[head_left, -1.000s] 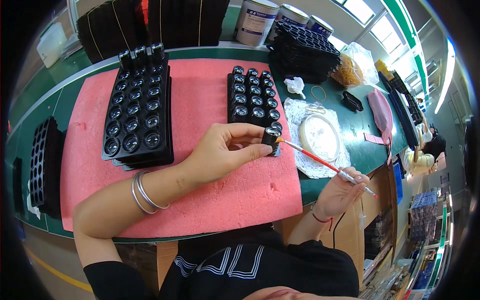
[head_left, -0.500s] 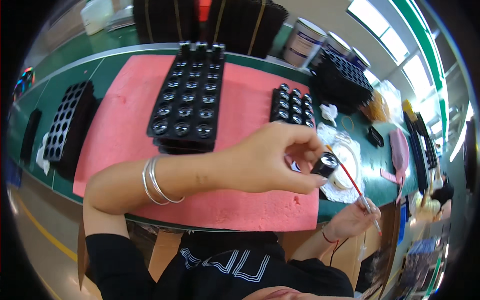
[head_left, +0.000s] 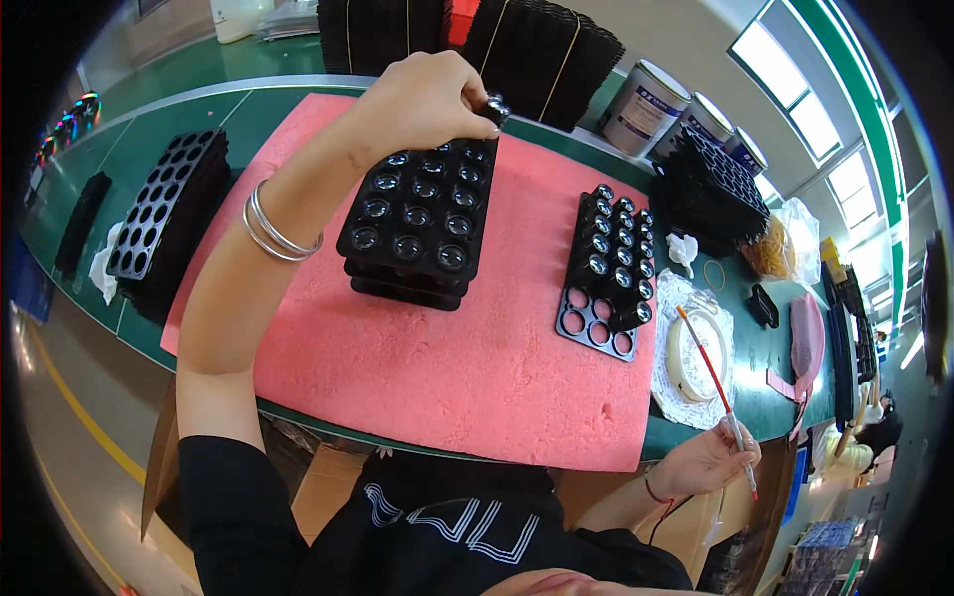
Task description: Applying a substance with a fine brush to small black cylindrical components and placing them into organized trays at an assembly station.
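My left hand (head_left: 432,99) reaches to the far right corner of a large black tray (head_left: 402,273). Its thumb and fingers pinch a black lens barrel (head_left: 494,107) with a shiny glass top. Rows of similar lenses (head_left: 416,216) fill the tray's round holes; the hand and wrist hide part of the far rows. Low at the right, my right hand (head_left: 711,457) is closed around a thin brush (head_left: 714,375) with a red handle section, its tip pointing up and away. Between the hands, a smaller black tray (head_left: 596,333) carries upright lens barrels (head_left: 623,255), with several bare holes at its near end.
Both lens trays rest on a pink foam mat (head_left: 527,387) over a green table. A round white dish (head_left: 696,358) lies on crumpled foil at right. Black tray stacks (head_left: 164,214) flank the mat; metal cans (head_left: 644,107) and tall black stacks (head_left: 522,60) line the back.
My left hand has moved from beside the small tray to the large tray's far corner. A barrel now stands in the small tray near where that hand was. My right hand barely moved.
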`<state>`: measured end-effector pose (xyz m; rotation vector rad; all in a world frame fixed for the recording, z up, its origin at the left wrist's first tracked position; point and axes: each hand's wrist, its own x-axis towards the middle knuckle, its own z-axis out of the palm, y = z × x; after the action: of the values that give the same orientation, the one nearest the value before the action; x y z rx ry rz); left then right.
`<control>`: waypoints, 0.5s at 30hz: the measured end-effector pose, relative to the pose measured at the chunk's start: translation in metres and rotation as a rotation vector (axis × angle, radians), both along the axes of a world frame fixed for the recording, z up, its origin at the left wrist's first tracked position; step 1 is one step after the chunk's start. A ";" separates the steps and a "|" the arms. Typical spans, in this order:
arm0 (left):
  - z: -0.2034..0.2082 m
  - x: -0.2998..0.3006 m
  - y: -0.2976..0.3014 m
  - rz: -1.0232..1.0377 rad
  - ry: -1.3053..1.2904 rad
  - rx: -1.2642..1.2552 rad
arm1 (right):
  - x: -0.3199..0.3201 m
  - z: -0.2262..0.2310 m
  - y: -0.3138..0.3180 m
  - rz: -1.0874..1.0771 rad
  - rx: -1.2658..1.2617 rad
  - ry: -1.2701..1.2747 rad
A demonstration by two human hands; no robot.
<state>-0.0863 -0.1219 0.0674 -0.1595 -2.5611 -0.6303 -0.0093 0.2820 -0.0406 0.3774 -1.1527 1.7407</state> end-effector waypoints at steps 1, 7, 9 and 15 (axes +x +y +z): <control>-0.001 -0.001 0.001 0.038 -0.033 -0.017 | 0.000 0.001 0.000 -0.003 0.000 -0.002; -0.008 -0.006 -0.001 0.084 -0.058 -0.035 | 0.000 0.000 0.000 0.010 -0.010 0.019; -0.008 -0.007 -0.001 0.084 -0.063 -0.009 | 0.000 0.000 0.000 0.003 0.014 0.018; 0.001 0.002 0.003 0.111 -0.136 -0.031 | 0.000 -0.004 0.008 0.062 -0.007 0.055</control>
<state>-0.0841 -0.1184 0.0684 0.0159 -2.6893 -0.5770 -0.0097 0.2898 -0.0444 0.4586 -1.1050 1.7772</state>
